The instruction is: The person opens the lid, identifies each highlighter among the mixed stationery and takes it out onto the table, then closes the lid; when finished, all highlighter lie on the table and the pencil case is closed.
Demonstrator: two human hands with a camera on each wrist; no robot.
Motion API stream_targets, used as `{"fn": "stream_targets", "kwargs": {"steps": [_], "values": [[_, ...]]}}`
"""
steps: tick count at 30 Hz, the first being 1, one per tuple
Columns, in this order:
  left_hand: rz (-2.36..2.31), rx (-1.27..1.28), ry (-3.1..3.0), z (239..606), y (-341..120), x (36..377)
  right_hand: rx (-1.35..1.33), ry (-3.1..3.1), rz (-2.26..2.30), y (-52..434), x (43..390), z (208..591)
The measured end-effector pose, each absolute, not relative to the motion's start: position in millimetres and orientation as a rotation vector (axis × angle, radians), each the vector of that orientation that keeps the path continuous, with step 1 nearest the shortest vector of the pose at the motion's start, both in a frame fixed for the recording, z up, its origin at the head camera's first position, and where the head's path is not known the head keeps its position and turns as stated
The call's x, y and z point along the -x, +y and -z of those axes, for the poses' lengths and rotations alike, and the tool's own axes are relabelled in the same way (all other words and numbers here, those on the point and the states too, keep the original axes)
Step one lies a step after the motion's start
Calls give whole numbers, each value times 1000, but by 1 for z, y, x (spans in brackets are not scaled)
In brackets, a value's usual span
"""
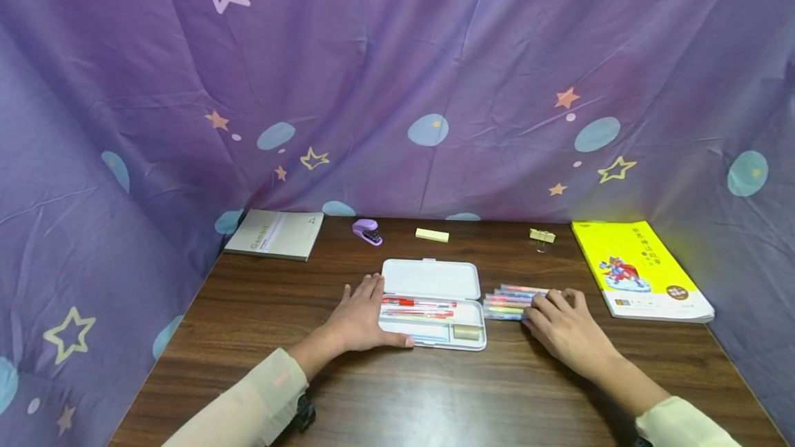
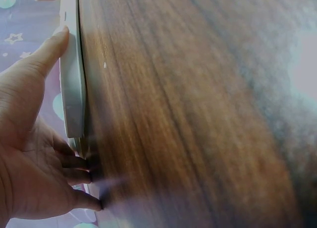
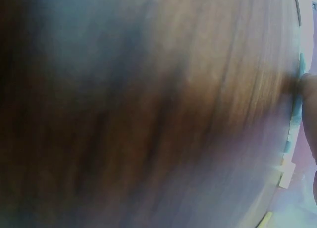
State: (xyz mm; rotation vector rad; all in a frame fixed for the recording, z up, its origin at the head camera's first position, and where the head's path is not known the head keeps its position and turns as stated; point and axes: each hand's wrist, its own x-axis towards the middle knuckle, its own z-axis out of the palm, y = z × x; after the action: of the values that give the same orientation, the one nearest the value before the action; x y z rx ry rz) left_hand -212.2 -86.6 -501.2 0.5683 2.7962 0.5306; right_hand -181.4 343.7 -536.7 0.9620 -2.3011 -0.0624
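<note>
A white pencil case (image 1: 430, 279) lies with its lid folded back. In its tray are red pens (image 1: 410, 303), a light blue stick-like item (image 1: 428, 338) and a small olive-coloured block (image 1: 466, 332). My left hand (image 1: 357, 316) rests on the case's left end, its fingers extended along the side and its thumb at the front edge; the left wrist view shows the thumb against the case wall (image 2: 73, 89). Just right of the case, a row of coloured pens (image 1: 506, 303) lies on the table. My right hand (image 1: 565, 326) holds their right ends under curled fingers, which hide those ends.
Along the back of the wooden table (image 1: 397, 399) are a notebook (image 1: 276, 233), a purple stapler (image 1: 368, 232), a pale yellow block (image 1: 432, 235) and a binder clip (image 1: 542, 236). At the right lies a yellow book (image 1: 642, 267). A purple curtain (image 1: 373, 88) encloses the back and sides.
</note>
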Motion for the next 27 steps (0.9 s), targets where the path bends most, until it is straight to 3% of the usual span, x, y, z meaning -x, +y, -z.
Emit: {"fn": "stream_targets", "kwargs": {"steps": [27], "values": [[-532, -581, 2804, 503, -87, 213, -924, -2313, 43, 339, 181, 532]]}}
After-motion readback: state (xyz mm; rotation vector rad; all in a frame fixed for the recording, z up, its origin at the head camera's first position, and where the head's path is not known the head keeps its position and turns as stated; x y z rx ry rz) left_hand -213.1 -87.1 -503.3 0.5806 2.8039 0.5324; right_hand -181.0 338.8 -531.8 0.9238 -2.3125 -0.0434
